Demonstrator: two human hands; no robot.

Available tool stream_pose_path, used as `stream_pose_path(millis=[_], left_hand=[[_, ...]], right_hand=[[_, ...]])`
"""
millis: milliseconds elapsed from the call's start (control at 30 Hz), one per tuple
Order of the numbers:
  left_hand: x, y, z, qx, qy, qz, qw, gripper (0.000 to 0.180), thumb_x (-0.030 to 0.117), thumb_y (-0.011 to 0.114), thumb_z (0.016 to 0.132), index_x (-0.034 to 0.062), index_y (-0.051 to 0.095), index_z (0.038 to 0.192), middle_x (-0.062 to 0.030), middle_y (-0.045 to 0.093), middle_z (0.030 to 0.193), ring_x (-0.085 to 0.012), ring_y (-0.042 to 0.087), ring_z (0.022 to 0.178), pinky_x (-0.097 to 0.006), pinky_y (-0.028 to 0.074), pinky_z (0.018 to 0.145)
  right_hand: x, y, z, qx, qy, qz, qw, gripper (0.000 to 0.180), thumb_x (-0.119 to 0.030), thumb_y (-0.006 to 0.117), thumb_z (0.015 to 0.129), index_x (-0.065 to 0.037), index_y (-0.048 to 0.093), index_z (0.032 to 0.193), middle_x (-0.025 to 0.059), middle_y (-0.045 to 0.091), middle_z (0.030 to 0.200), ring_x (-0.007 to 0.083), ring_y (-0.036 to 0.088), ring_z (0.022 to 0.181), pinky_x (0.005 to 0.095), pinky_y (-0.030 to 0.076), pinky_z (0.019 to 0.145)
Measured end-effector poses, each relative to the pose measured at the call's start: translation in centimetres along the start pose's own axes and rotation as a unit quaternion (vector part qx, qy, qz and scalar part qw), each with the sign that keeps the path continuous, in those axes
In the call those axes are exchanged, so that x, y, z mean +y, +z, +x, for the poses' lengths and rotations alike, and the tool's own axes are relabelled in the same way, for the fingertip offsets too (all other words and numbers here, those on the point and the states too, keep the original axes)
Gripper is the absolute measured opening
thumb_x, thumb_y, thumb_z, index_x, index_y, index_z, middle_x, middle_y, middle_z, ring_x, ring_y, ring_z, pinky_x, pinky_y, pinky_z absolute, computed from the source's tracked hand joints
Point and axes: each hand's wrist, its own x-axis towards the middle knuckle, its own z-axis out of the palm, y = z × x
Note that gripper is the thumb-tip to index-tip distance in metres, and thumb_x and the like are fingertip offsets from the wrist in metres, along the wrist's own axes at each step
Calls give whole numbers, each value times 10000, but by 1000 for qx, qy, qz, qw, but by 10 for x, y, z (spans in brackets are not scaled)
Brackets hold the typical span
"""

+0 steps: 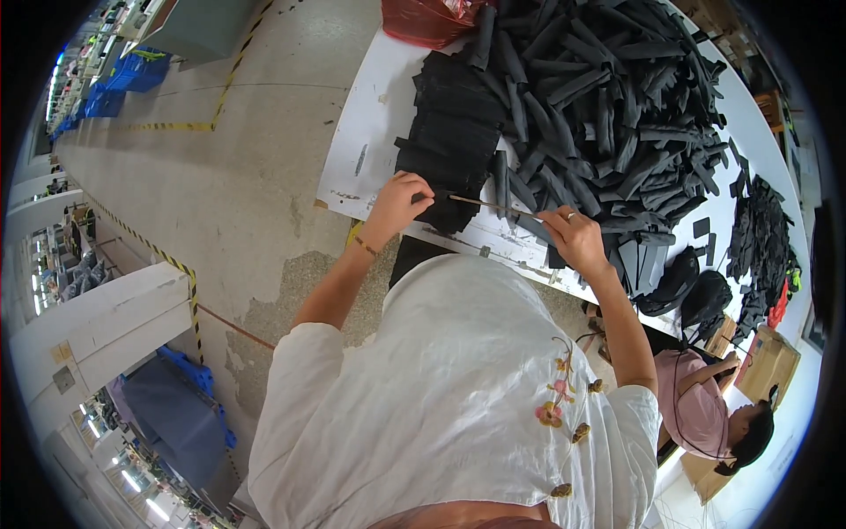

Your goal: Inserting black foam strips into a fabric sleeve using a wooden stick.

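My left hand point(398, 204) is at the table's front edge, fingers curled together at the near left corner of a layer of flat black fabric pieces point(454, 123). Whether a piece is pinched in those fingers is too small to make out. In my right hand point(577, 238), closed around its end, is a thin stick-like tool point(493, 205). It points left across the black pieces, its tip a short way from my left fingers. Beyond it lies a big heap of rolled or folded dark grey strips point(608, 97).
The white table point(352, 159) also bears a red plastic bag point(427, 22) at the far end, black bags point(705, 295) and another pile of dark pieces point(760, 229) on the right. A person in pink point(696, 401) sits at lower right. Blue crates point(137, 75) stand far left.
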Motion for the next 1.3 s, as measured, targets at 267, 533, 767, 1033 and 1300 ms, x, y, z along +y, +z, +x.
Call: stream_pose_path(millis=[267,533,767,1033,1300], left_hand=[[46,18,37,-55,122,-28,991,98,114,700,749,59,658,818,-40,650,916,-239,594,938,-357,476,826],[53,15,37,207,-135,-618,746,344,236,731,815,50,569,1054,-113,549,1154,-261,538,1067,-410,454,931],[86,52,63,213,-279,-765,540,264,286,681,882,31,616,905,-82,607,717,-254,627,686,-376,539,699],[62,22,87,352,-318,-630,614,305,304,693,870,54,566,751,23,470,530,-57,368,382,-217,283,369],[25,-27,113,427,-238,-645,588,336,342,584,938,122,460,718,39,354,511,-66,281,398,-236,236,389]], right_hand=[[-26,39,24,-9,17,100,995,249,-89,668,811,-75,645,1058,113,626,832,284,612,664,364,504,594],[-65,71,37,-45,287,531,796,222,-97,612,907,-1,619,1107,-14,558,706,42,448,576,237,369,497],[-92,91,52,162,200,253,933,83,-46,585,891,27,549,881,209,585,731,344,554,607,401,423,549],[-81,65,-3,18,156,201,967,88,-58,555,903,7,534,847,252,590,767,429,598,701,490,458,588],[-82,-12,-80,-86,203,193,956,179,-135,678,847,-9,561,898,149,582,690,279,594,585,363,466,529]])
